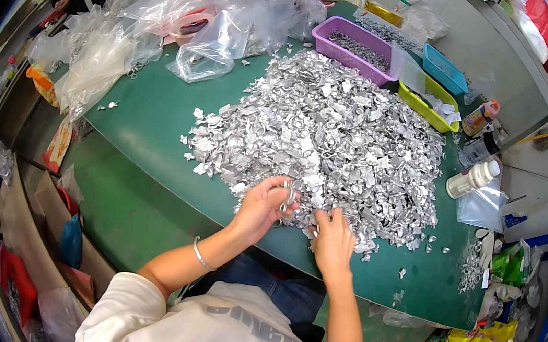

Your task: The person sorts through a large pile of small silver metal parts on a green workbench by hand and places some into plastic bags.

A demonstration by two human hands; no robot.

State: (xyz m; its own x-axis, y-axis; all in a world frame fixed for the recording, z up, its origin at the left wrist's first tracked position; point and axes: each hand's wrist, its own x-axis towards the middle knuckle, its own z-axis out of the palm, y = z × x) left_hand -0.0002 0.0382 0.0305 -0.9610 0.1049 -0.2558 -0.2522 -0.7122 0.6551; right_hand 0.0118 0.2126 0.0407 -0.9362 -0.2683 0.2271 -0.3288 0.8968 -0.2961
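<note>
A large heap of small silvery metal pieces [334, 130] spreads over the green table [152, 99] in front of me. My left hand [261, 204], palm partly turned up, is closed on a few metal rings [288, 197] at the near edge of the heap. Just to its right, my right hand [332, 244] points down with the fingertips together at the heap's near edge. Whatever lies between those fingertips is mostly hidden and too small to name. The two hands are close but apart.
Clear plastic bags [217, 25] cover the far left of the table. A purple basket [320, 30], a lime-green basket [433, 119] and a blue basket [443, 65] stand behind the heap. A white bottle [472, 180] lies at the right, near small loose parts [471, 266].
</note>
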